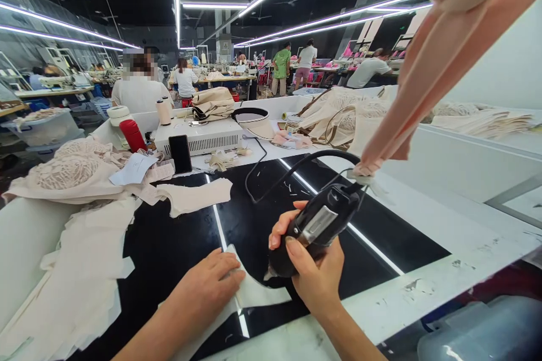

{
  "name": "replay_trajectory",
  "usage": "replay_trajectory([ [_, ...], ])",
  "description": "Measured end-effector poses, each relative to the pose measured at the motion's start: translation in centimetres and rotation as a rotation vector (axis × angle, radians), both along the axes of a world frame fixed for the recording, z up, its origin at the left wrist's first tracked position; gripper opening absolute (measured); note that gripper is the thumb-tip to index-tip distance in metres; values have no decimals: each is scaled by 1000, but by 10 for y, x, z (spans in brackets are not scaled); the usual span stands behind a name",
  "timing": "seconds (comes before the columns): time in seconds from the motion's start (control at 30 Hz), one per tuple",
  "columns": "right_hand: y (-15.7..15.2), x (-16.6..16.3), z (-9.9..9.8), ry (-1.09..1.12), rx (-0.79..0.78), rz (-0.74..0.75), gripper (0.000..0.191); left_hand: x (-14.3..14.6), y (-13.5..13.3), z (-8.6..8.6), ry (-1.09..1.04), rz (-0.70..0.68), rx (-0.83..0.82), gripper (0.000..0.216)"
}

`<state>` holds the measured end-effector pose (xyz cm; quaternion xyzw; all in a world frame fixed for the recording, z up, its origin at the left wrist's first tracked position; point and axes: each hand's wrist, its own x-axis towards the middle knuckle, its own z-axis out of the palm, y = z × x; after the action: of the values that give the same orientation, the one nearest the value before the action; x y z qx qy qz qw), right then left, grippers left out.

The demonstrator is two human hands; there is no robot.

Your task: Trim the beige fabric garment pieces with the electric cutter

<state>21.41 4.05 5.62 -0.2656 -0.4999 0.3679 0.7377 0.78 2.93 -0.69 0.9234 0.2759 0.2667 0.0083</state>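
My right hand (315,276) is wrapped around a black hand-held electric tool (319,223), with a metal plate on its side. The tool is tilted, its small tip low over a curved cream fabric piece (262,292); whether it touches I cannot tell. A knotted peach cloth strip (406,84) holds the tool's rear end from above. My left hand (218,276) lies flat on the fabric piece, fingers stretched out, partly hiding it. Beneath the fabric is a glossy black board (169,254). Another cream piece (201,194) lies farther back on it.
A black cable (292,169) loops behind the tool. Left are stacked cream pieces (91,271) and lace-patterned cups (68,169). A phone (180,153), a red bottle (132,135) and a white box (199,138) stand behind. Other people work farther off.
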Motion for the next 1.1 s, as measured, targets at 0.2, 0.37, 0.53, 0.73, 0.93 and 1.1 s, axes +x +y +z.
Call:
replay_trajectory([
  [0.2, -13, 13, -1, -22, 5, 0, 32, 15, -12, 7, -38, -6, -127, 25],
  [0.37, -17, 14, -4, -25, -7, -2, 34, 21, -19, 2, 40, -8, -166, 22],
  [0.53, -18, 14, -4, -46, 9, -9, 35, 21, -17, -9, 108, 9, -180, 17],
  [0.73, -19, 13, -4, -70, 2, -42, 35, 18, -21, -9, 61, 2, -163, 24],
  [0.93, -17, 12, -4, -64, -2, -35, 34, 18, -23, -5, 18, -9, -152, 28],
  [1.1, -14, 5, -2, -24, -9, -34, 33, 19, -23, -7, -3, 6, -130, 26],
])
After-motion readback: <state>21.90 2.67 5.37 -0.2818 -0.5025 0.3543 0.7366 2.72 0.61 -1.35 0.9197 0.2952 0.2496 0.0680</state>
